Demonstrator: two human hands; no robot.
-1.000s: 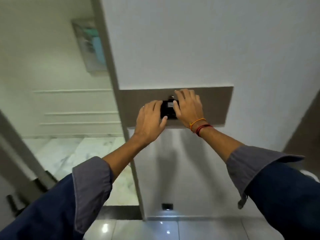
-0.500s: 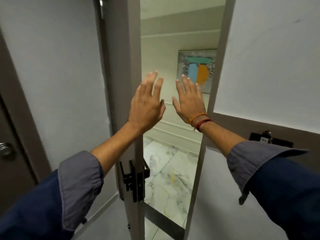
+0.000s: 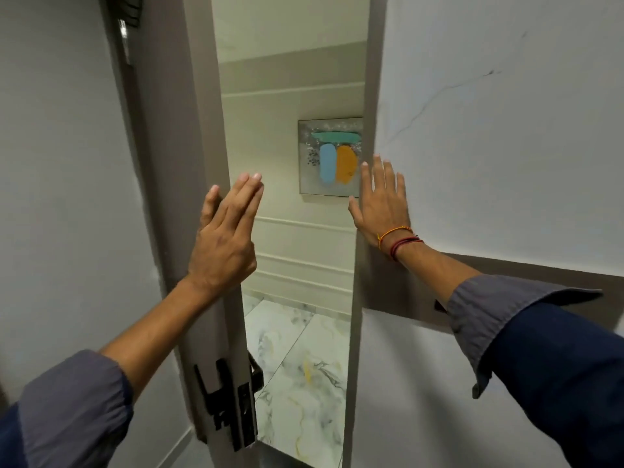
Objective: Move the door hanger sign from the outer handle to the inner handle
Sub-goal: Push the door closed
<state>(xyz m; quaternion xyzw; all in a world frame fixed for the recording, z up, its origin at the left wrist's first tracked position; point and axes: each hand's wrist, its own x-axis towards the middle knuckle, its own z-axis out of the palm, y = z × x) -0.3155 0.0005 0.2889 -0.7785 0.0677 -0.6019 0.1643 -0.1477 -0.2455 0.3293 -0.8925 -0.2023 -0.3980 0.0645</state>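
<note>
I see both hands raised with nothing in either. My left hand (image 3: 224, 243) is flat with its fingers (image 3: 248, 194) straight and close together, held against the narrow edge of the door (image 3: 199, 163), which stands ajar at the left. My right hand (image 3: 383, 204) is spread open, palm toward the door frame (image 3: 366, 96) and the white wall (image 3: 489, 146) beside it; two thread bracelets (image 3: 398, 239) circle that wrist. Low on the door edge sits the black lock hardware, with the inner handle (image 3: 206, 388) on the near face and only a small part of the outer handle (image 3: 255, 369) showing past the edge. The door hanger sign is not visible on either handle, and I cannot tell where it is. Through the gap I note a marble floor (image 3: 297, 366) and a framed painting (image 3: 329, 157) on the far wall.
</note>
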